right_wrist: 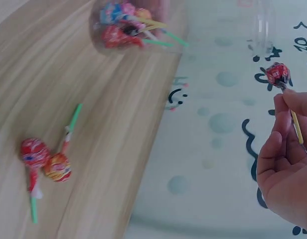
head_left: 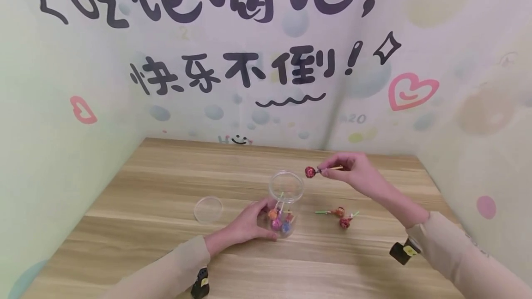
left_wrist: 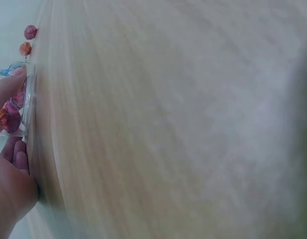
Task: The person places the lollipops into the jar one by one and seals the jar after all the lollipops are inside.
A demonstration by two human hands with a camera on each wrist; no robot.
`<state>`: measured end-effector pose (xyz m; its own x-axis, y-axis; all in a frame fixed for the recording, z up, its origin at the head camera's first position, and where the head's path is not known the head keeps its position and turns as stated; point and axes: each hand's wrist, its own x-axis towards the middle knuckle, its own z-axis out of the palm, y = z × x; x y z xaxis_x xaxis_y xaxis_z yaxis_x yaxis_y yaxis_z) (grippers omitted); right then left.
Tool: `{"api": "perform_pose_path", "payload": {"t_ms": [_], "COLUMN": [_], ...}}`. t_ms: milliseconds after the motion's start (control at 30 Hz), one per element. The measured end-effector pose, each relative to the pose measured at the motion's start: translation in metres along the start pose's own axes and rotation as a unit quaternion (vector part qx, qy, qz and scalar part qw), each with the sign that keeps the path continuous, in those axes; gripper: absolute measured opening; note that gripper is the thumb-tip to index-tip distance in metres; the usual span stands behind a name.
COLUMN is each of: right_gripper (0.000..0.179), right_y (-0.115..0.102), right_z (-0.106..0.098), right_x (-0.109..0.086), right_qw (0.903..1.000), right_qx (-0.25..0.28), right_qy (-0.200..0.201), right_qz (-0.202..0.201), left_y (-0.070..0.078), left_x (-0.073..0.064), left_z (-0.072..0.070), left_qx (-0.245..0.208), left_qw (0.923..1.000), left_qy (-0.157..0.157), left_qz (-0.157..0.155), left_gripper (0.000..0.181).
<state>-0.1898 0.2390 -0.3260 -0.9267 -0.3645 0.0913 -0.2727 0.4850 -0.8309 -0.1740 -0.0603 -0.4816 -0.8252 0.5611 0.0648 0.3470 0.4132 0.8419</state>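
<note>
My left hand [head_left: 249, 223] grips the side of a clear plastic jar [head_left: 287, 187] that stands upright on the table, its mouth uncovered. Inside lie several wrapped lollipops [head_left: 276, 224], orange, pink, blue and red, sticks leaning upward. In the left wrist view, the left thumb [left_wrist: 13, 83] and fingers wrap round the jar. Up and right of the jar's rim, my right hand [head_left: 353, 170] pinches a red-wrapped lollipop [head_left: 310, 172] by its yellow stick, candy end pointing toward the jar. The right wrist view shows that lollipop [right_wrist: 278, 74] between thumb and fingertips.
Right of the jar, an orange lollipop [head_left: 340, 212] and a red lollipop [head_left: 344, 223] with green sticks lie close together on the wooden table [head_left: 166, 188]. A round clear lid [head_left: 208, 210] lies flat to the left. A printed wall [head_left: 232, 119] rises behind the table.
</note>
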Motion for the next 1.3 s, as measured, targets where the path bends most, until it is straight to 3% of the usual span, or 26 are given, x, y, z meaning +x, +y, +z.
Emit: {"api": "perform_pose_path", "payload": {"t_ms": [200,367,500,767,1300], "right_gripper": [0.014,0.005,0.004,0.004,0.004], "right_y": [-0.019,-0.032,-0.040,-0.046,-0.049], "right_z": [0.007,0.017,0.025,0.041,0.048], "right_x": [0.007,0.015,0.023,0.033,0.033], "right_qw": [0.9999,0.9968,0.9926,0.9869,0.9858], "right_qx": [0.007,-0.017,-0.040,-0.083,-0.083], "right_qy": [-0.011,-0.072,-0.096,-0.115,-0.113], "right_qz": [0.007,-0.031,-0.063,-0.078,-0.091], "left_y": [0.001,0.001,0.000,-0.001,0.001], "left_x": [-0.001,0.000,0.002,0.002,0.001], "left_z": [0.002,0.001,-0.001,-0.001,-0.002], "left_qx": [-0.003,0.003,0.000,-0.021,-0.007], "left_qw": [0.9999,1.0000,0.9999,0.9997,0.9999], "left_qy": [-0.006,-0.003,-0.006,-0.015,-0.010], "left_qz": [-0.008,0.002,0.008,0.002,-0.001], "left_gripper": [0.077,0.078,0.078,0.075,0.075]}}
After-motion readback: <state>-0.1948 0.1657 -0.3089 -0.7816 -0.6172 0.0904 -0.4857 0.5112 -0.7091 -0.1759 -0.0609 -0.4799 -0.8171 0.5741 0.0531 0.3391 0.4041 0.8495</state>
